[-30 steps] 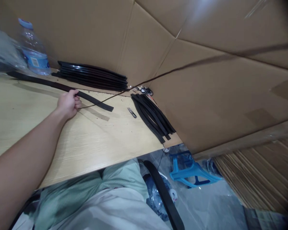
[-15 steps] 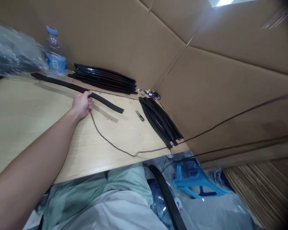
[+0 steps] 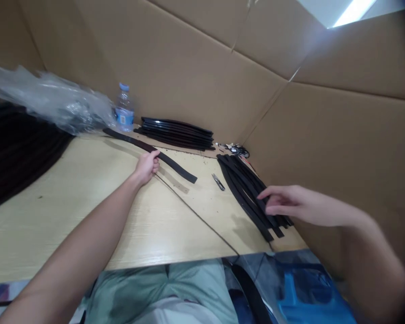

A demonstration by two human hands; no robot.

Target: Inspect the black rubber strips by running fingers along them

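We see the long black strip (image 3: 177, 168) in our left hand (image 3: 147, 168), out in front of us, over the back part of the table (image 3: 87, 202). It lies on a slant. Its far end points back and left, by the water bottle (image 3: 124, 116), and its other end points to the right and a bit toward us. Our left hand has it near the middle, with the thumb on top and the fingers curled in tight. A thin dark cord (image 3: 202, 219) runs from that same fist down to the near edge of the table.

Our right hand (image 3: 292, 204) is well apart from the strip, off to its right and closer to us, so the left hand is the near one. The right hand's thumb and fingers are part way apart, with a gap between them, and we see nothing in it. It is over a bunch of black strips (image 3: 239, 198), but we cannot tell if it touches them. The little snips (image 3: 218, 182) lie between that bunch and the end of our strip.

Our strip looks flat, dull and black, like a wide ribbon, with a soft wavy bend and a straight cut at the right end
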